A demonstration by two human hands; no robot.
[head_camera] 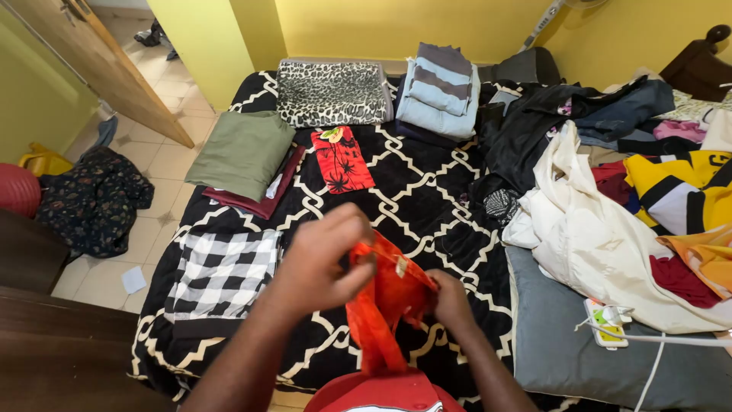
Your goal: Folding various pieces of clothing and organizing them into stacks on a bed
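Both my hands hold up a small orange garment (385, 305) over the near edge of the bed. My left hand (324, 263) pinches its top left corner and my right hand (448, 299) grips its right edge. The cloth hangs down between them, bunched. Under it lies a black bedspread with a cream lattice pattern (412, 191). A red cap brim (381, 393) shows at the bottom of the view.
Folded items lie on the bed: a black-and-white checked cloth (225, 271), a green piece on a maroon one (244, 152), a red printed piece (341, 159), a leopard-print stack (332, 91), a blue-grey stack (441, 88). Unfolded clothes (610, 191) pile up at the right. A power strip (606, 324) sits on a grey pillow.
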